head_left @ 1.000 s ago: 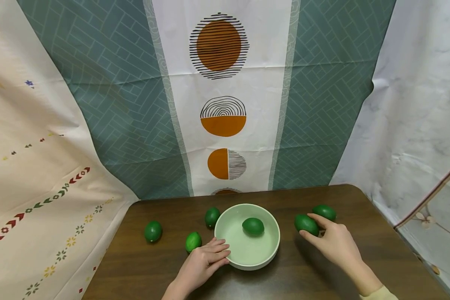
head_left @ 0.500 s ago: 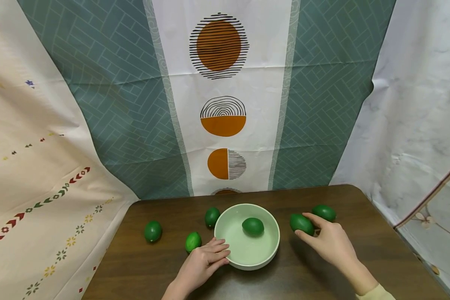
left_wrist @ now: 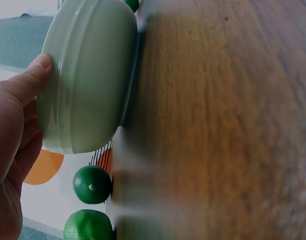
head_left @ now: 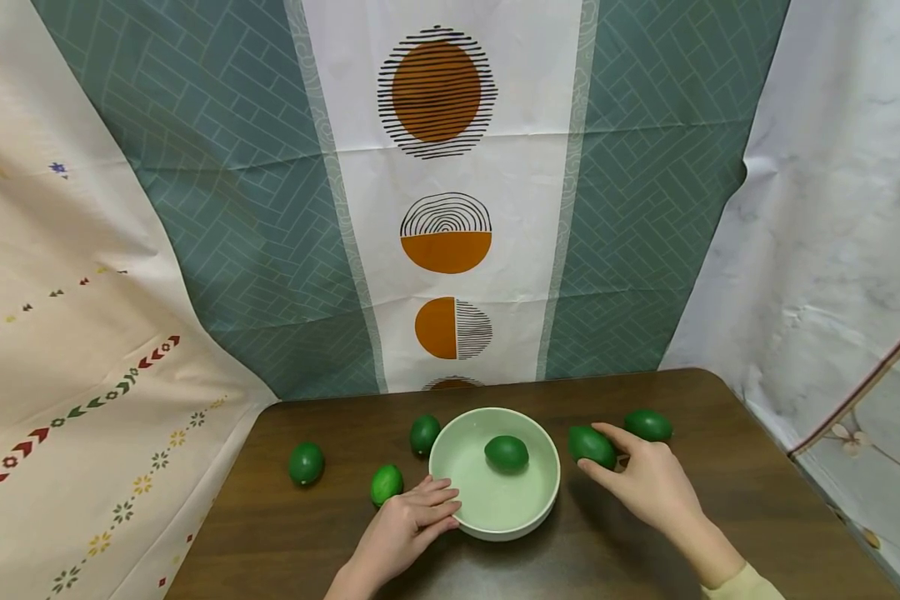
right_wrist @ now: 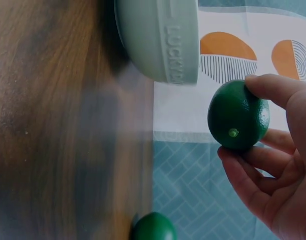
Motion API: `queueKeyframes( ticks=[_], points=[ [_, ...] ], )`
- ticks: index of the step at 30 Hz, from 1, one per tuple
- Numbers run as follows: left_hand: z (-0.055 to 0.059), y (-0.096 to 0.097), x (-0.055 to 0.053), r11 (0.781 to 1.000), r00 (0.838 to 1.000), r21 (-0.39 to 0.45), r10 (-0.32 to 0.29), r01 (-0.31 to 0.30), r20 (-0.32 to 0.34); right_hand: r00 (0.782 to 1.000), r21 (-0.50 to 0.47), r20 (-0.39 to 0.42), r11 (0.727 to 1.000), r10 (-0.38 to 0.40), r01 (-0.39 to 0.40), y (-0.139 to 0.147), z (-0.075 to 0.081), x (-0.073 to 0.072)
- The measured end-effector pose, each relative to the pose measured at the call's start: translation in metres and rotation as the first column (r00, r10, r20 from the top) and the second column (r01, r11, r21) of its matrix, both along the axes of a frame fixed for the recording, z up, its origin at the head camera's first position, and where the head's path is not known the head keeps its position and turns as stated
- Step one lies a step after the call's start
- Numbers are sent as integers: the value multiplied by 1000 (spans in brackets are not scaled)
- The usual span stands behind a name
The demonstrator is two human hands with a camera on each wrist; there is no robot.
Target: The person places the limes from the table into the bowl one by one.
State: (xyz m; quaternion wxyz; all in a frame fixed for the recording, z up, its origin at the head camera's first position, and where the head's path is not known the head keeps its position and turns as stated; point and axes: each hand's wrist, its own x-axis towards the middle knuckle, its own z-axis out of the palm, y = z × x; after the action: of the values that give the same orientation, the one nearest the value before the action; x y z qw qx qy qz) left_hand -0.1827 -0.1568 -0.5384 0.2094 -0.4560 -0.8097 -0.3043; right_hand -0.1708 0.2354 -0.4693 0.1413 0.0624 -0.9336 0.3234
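My right hand [head_left: 651, 482] pinches a dark green lime [head_left: 589, 448] between thumb and fingers, just right of the bowl. In the right wrist view this lime [right_wrist: 237, 115] hangs clear of the tabletop, its pale stem end showing. A pale green bowl [head_left: 476, 504] stands in the middle of the table with one lime [head_left: 506, 454] inside. My left hand [head_left: 407, 523] grips the bowl's near left rim. The left wrist view shows its thumb against the bowl's outer wall [left_wrist: 93, 75].
Left of the bowl lie a dark lime [head_left: 424, 434], a brighter lime [head_left: 386, 484] and another dark lime [head_left: 306, 462] farther out. One more lime [head_left: 648, 425] rests beyond the right hand. The brown wooden table [head_left: 270, 542] ends at a patterned cloth [head_left: 450, 333].
My right hand has carried its lime a short way left, closer to the bowl and away from the lime at the back right. The left hand and the bowl have stayed put.
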Motion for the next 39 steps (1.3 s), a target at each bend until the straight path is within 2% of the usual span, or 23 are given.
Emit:
queueKeyframes(
  ticks=[18, 39],
  points=[
    [-1, 0, -1, 1000, 1000, 2, 0, 0, 0, 1000, -4, 1, 1000, 17, -17, -19, 7, -7],
    [0, -1, 0, 1000, 1000, 10, -2, 2, -2, 996, -16, 2, 996, 85, -85, -44, 12, -12]
  ],
)
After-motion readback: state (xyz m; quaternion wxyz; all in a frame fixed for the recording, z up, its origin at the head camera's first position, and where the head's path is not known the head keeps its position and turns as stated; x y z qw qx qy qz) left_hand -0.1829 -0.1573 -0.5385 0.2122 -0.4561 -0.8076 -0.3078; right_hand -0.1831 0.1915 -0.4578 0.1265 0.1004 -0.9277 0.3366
